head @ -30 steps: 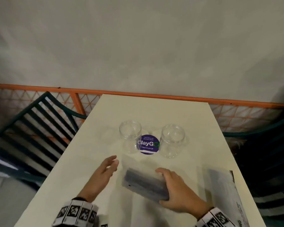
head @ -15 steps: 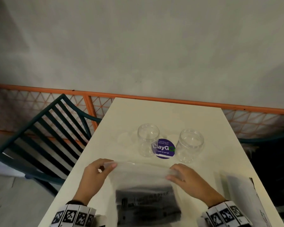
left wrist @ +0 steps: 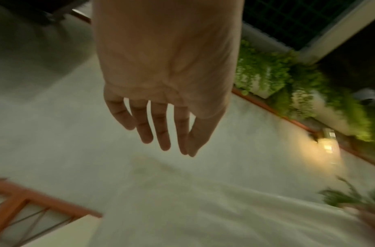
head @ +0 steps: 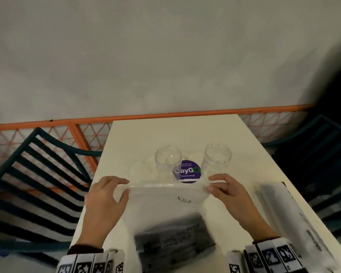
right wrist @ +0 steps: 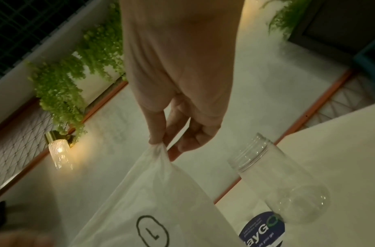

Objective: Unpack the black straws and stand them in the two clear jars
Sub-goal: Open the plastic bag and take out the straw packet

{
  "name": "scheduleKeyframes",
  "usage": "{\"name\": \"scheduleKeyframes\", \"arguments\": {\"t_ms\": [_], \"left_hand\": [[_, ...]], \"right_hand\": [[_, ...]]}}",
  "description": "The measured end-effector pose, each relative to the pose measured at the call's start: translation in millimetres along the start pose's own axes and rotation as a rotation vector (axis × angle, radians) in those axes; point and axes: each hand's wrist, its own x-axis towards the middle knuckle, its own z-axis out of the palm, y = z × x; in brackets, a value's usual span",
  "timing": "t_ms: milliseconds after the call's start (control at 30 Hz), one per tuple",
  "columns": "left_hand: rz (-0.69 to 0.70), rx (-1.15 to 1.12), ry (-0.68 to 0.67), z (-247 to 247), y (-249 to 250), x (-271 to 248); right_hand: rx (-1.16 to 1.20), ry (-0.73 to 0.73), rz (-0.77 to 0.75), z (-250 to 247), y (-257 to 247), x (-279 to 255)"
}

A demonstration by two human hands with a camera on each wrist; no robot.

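Note:
A clear plastic bag [head: 165,205] hangs stretched between my hands over the near table. A blurred pack of black straws [head: 175,239] sits in its bottom. My left hand [head: 126,187] pinches the bag's top left corner; in the left wrist view the left hand [left wrist: 186,150] shows thumb against forefinger. My right hand [head: 210,186] pinches the top right corner, and the right wrist view shows the right hand [right wrist: 159,143] with the bag [right wrist: 161,200] bunched between thumb and fingers. Two empty clear jars, the left jar [head: 167,164] and the right jar [head: 218,161], stand upright just beyond the bag's top edge.
A round purple sticker [head: 187,171] lies on the cream table [head: 185,134] between the jars. Another plastic packet [head: 283,213] lies at the table's right edge. Dark slatted chairs [head: 37,184] flank both sides, and an orange rail [head: 165,116] runs behind.
A second ago my right hand held the pack flat on the table and my left hand was open. Both hands now pinch the bag's top edge, lifted and spread apart.

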Motion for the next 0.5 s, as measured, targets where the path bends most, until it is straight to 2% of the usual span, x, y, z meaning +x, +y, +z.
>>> {"name": "scheduleKeyframes", "arguments": {"t_ms": [167, 300, 500], "left_hand": [[0.225, -0.177, -0.17, 18.1, 61.8, -5.9], [0.346, -0.164, -0.284, 47.9, 93.8, -10.7], [0.358, -0.207, -0.234, 67.2, 108.1, -8.3]], "right_hand": [[0.016, 0.13, -0.055, 13.0, -1.2, -14.3], [0.006, 0.151, -0.114, 17.2, -3.3, -24.1], [-0.154, 0.117, -0.228, 8.3, -9.2, -27.1]]}}
